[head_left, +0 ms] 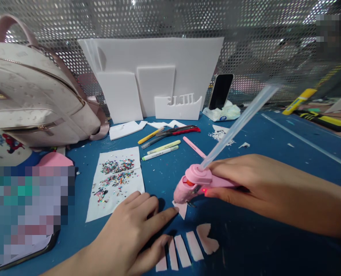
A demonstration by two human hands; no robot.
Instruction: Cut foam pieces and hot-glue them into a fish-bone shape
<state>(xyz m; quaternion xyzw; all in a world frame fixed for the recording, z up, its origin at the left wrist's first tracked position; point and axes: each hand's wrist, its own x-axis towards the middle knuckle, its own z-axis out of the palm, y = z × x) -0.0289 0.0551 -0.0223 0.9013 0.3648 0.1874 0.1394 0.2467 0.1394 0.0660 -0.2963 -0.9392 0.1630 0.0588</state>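
Observation:
My right hand point(253, 184) grips a pink glue gun point(193, 186) with a clear glue stick point(239, 124) poking out of its back. A red light glows on the gun, and its nozzle points down at a small white foam piece point(182, 209) on the blue table point(259, 245). My left hand point(130, 230) rests on the table with its forefinger stretched out, the tip touching that piece. Several cut white foam strips point(184, 249) lie in a row just under my left hand.
A white sheet with coloured glitter bits point(115, 180) lies left of centre. Markers and a red-handled cutter point(170, 138) sit behind it. White foam boards point(155, 88), a phone point(220, 92) and a pale backpack point(35, 96) stand against the perforated metal wall.

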